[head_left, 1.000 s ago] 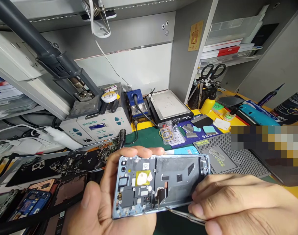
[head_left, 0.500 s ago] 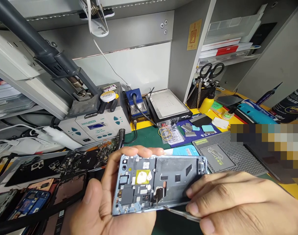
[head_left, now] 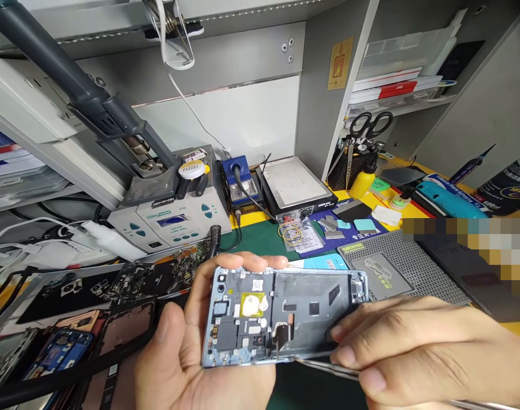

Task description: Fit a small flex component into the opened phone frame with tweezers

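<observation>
Our left hand [head_left: 178, 367] cradles an opened phone body with a pale blue metal rim and dark grey inner parts [head_left: 302, 290], fingertips curled over its far edge and the thumb standing clear at the side. The phone sits raised over a dark green work mat [head_left: 260, 239], its inner face tilted up toward us. Our right hand [head_left: 417, 347] grasps slim silver metal tweezers [head_left: 330, 369], their tip at the phone's near edge, just beside a dark shiny flap [head_left: 284, 335]; whether the tip touches the flap we cannot tell. Our right fingers cover the near right corner of the phone. Behind the phone a light blue printed card [head_left: 322, 263] shows partly hidden, and to the right lies a grey perforated plate [head_left: 437, 276], partly covered by the right hand. On our left, a thick black hose [head_left: 72, 367] crosses in front of a dark brown flat panel [head_left: 123, 330] and a blue phone shell [head_left: 61, 347]. Farther back stand a grey boxy station with a small blue display [head_left: 178, 225], a silver-topped black heating plate [head_left: 294, 182], a yellow squeeze bottle [head_left: 362, 183] and black-handled scissors [head_left: 371, 126] in a black mesh holder [head_left: 344, 171].
</observation>
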Motion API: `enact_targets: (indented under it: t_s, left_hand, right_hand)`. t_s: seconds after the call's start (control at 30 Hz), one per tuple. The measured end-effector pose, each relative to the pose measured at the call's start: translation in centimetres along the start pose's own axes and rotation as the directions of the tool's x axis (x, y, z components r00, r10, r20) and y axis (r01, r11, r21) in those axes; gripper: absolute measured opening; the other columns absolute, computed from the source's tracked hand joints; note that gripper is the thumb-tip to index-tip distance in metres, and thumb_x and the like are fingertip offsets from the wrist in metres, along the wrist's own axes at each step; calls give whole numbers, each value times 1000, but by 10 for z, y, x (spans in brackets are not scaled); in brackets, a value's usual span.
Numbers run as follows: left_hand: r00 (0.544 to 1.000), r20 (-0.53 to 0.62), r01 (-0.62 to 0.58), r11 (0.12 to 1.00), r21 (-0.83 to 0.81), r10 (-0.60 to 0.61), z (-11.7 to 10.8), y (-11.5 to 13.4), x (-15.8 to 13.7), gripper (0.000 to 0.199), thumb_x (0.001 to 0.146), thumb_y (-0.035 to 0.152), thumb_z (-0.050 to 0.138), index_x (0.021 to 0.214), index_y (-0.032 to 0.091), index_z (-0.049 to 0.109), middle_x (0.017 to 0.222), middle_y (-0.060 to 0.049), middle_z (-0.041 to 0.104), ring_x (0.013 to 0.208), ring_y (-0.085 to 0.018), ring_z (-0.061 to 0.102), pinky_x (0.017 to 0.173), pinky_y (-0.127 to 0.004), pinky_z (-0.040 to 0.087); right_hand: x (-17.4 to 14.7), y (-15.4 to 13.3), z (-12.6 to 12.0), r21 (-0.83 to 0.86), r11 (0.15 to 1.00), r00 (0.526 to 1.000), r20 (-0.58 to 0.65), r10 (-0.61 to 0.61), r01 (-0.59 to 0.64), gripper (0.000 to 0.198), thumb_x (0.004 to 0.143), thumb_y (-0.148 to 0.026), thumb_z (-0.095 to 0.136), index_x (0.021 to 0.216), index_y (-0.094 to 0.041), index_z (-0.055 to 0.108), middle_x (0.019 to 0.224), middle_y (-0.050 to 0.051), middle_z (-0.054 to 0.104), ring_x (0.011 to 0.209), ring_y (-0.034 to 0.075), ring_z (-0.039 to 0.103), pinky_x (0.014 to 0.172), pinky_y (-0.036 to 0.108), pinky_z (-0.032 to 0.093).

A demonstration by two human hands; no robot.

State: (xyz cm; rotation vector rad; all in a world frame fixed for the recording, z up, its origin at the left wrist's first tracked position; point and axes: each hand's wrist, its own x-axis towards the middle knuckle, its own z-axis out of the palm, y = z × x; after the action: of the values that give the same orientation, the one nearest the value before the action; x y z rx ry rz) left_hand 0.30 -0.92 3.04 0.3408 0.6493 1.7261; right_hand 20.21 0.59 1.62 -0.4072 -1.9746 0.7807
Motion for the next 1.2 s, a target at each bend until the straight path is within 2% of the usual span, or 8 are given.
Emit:
enact_targets:
  t_s: [0.2,0.33,0.4,0.73,0.97,1.03,1.1,1.2]
  left_hand:
    - [999,-28,-25,1000,18,26,8,-3,-2,45,87,61,59,94,21,78,93,-8,80,101,-35,76,82,-46,67]
    - [1000,-11,-14,999,40,14,13,-4,-4,43,86,59,59,91,21,79,93,-9,78,100,-33,75,82,-44,65]
    - [1000,3,-24,999,48,23,13,-4,-6,43,84,59,61,92,21,79,93,-8,77,101,-34,74,83,-44,64]
    - [990,-1,-135,973,187,138,17,-13,-13,44,85,64,61,95,25,77,95,-7,77,100,-36,72,90,-56,59]
    - [986,-11,-158,961,226,165,22,-17,-15,44,84,67,61,92,26,76,92,-7,75,99,-36,71,89,-56,59]
    - [983,-25,-169,957,235,179,24,-19,-16,44,83,68,62,92,27,75,93,-7,75,98,-36,71,91,-56,58]
    - [981,-18,-185,953,241,195,24,-19,-17,45,83,69,61,91,26,75,94,-7,75,95,-36,71,91,-56,58]
    - [980,26,-199,952,231,199,21,-17,-17,45,84,68,61,92,26,75,93,-6,75,95,-35,72,87,-53,61]
  right_hand:
    - [-7,5,2,57,998,999,29,-38,36,36,86,-13,78,122,-12,73,109,9,83,96,26,81,98,34,65]
    - [-21,5,9,7,1000,999,-41,25,-25,26,97,-20,69,122,-22,75,110,2,83,94,22,82,99,35,63]
    - [-26,4,10,-48,998,999,-27,34,-35,23,98,-25,67,119,-25,76,108,0,83,93,22,82,99,34,62]
    - [-23,6,7,-90,996,998,61,24,-18,27,98,-26,66,125,-26,72,114,2,83,98,23,81,105,31,58]
    - [-13,4,6,9,1000,995,96,-17,17,29,96,-22,71,125,-21,72,114,5,82,99,21,81,104,29,59]
    - [-10,3,7,48,998,996,73,-49,45,30,92,-22,75,122,-17,73,111,8,83,97,22,81,102,28,60]
    - [-12,2,9,10,1000,1000,-21,15,-15,21,92,-19,74,113,-18,77,105,6,84,95,21,81,101,29,60]
    - [-21,2,12,-28,999,998,-60,31,-33,12,93,-20,73,103,-19,80,96,3,84,87,19,82,99,31,59]
